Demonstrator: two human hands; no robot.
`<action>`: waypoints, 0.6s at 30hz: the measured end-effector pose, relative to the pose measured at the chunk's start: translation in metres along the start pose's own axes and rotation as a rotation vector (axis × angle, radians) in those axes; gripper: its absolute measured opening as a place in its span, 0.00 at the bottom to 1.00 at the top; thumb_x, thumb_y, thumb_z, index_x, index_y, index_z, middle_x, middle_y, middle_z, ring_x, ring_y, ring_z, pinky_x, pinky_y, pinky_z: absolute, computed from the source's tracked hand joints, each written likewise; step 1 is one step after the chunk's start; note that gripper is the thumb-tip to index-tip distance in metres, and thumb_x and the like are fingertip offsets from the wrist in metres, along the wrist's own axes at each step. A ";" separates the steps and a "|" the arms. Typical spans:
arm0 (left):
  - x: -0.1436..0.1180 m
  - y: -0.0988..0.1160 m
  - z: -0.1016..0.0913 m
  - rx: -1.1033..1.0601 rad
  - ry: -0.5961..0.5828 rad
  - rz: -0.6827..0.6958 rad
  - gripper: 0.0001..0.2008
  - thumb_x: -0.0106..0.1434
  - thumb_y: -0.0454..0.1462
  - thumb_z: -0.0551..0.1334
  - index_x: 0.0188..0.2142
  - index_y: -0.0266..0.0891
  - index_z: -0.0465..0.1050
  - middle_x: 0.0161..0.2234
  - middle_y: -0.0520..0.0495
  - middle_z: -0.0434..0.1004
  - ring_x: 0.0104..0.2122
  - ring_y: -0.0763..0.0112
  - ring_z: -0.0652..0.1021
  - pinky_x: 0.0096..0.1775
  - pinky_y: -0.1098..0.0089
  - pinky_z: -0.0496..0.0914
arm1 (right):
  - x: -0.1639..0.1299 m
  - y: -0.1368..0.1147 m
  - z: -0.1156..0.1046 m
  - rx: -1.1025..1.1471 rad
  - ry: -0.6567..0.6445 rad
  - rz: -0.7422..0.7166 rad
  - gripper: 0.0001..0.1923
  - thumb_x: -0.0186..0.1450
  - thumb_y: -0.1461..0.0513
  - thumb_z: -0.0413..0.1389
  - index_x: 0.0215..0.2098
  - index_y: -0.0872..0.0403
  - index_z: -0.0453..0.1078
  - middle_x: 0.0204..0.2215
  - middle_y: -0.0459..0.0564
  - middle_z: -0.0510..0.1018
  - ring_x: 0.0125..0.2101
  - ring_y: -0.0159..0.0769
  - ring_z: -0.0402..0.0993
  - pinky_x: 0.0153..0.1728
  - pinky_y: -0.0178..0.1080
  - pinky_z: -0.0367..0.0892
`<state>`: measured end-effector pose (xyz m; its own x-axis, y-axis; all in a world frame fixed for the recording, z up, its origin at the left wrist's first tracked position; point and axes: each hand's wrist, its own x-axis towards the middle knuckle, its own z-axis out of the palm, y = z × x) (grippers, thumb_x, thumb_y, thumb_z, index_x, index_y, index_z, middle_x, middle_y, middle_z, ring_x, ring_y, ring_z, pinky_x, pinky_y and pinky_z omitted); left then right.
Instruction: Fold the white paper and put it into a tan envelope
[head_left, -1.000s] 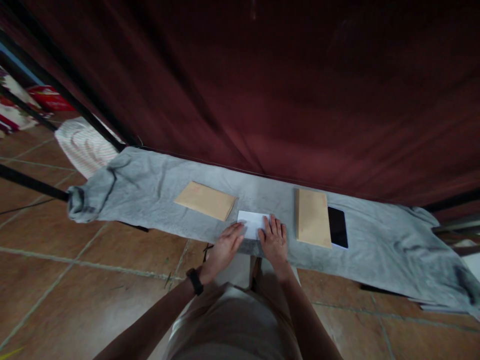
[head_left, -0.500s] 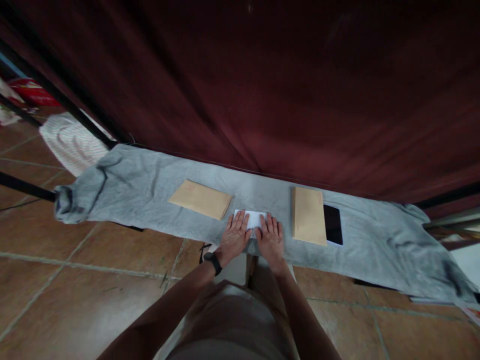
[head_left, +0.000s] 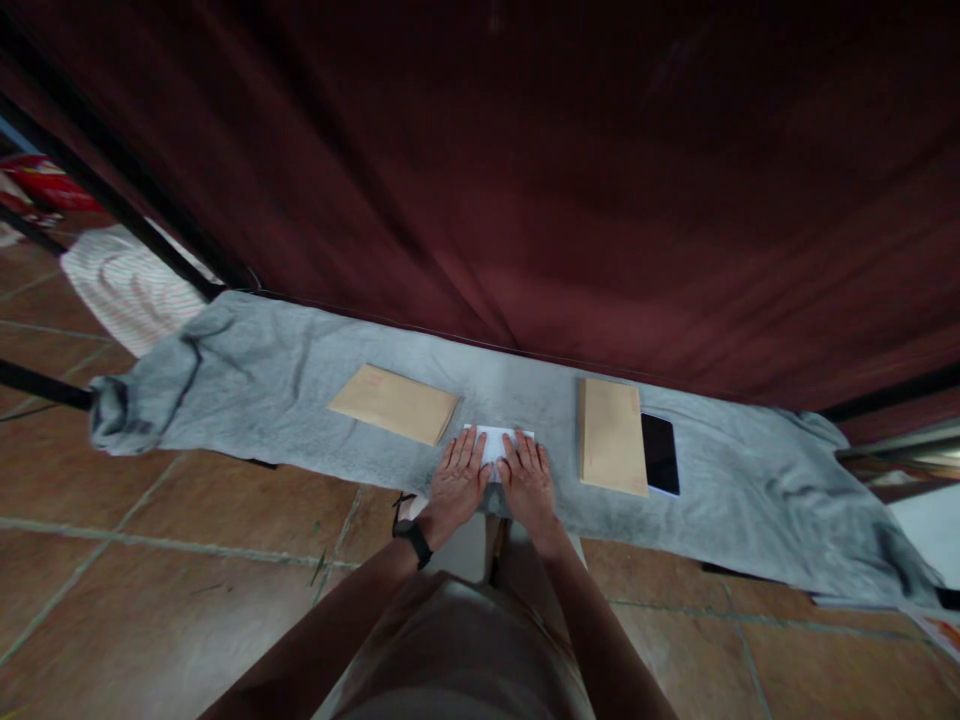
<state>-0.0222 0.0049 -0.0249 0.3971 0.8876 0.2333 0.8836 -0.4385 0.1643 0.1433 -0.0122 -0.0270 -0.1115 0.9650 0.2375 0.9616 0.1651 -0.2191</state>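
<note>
You are pressing both hands flat on a small white paper [head_left: 496,440] that is lying near the front edge of the desk, on the grey cloth [head_left: 285,385] that is covering it. Your left hand [head_left: 457,481] is resting on the paper's left part and your right hand [head_left: 527,479] on its right part, the two hands lying side by side and almost touching, so that only the paper's far strip is showing beyond your fingertips. The fingers [head_left: 466,452] of both hands are lying stretched out and spread, palms down, grasping nothing; they are only bearing down on the sheet. A dark wristband [head_left: 412,535] is sitting on your left wrist. Taking the white paper as the landmark: a brown envelope [head_left: 393,403] is lying just to its left and a little farther back, turned at a slant, its near corner close beside the paper. A second brown envelope [head_left: 611,435] is lying to the paper's right, clearly apart from it, set lengthwise away from you. A dark phone [head_left: 661,453] is lying screen up against the far-right side of that envelope. Behind the paper a dark red curtain [head_left: 525,180] is hanging along the back of the desk. Below the paper, a brown tiled floor [head_left: 150,560] is showing.
</note>
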 end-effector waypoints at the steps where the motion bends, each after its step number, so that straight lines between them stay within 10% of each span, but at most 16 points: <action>1: -0.003 -0.002 -0.001 0.001 0.007 -0.011 0.29 0.75 0.40 0.47 0.71 0.28 0.54 0.71 0.31 0.56 0.72 0.54 0.55 0.68 0.51 0.56 | 0.000 0.003 0.000 -0.012 0.005 0.009 0.26 0.77 0.57 0.46 0.71 0.55 0.59 0.70 0.58 0.61 0.69 0.48 0.57 0.67 0.53 0.52; 18: -0.056 0.022 -0.010 -0.009 0.006 0.067 0.32 0.75 0.46 0.51 0.71 0.28 0.54 0.70 0.33 0.58 0.71 0.55 0.58 0.68 0.53 0.57 | -0.004 0.015 -0.001 -0.075 0.055 0.004 0.28 0.76 0.55 0.46 0.70 0.58 0.59 0.69 0.63 0.61 0.67 0.52 0.59 0.66 0.56 0.53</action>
<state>-0.0275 -0.0555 -0.0243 0.4538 0.8554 0.2498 0.8527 -0.4982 0.1571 0.1584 -0.0133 -0.0306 -0.0956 0.9527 0.2884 0.9784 0.1433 -0.1489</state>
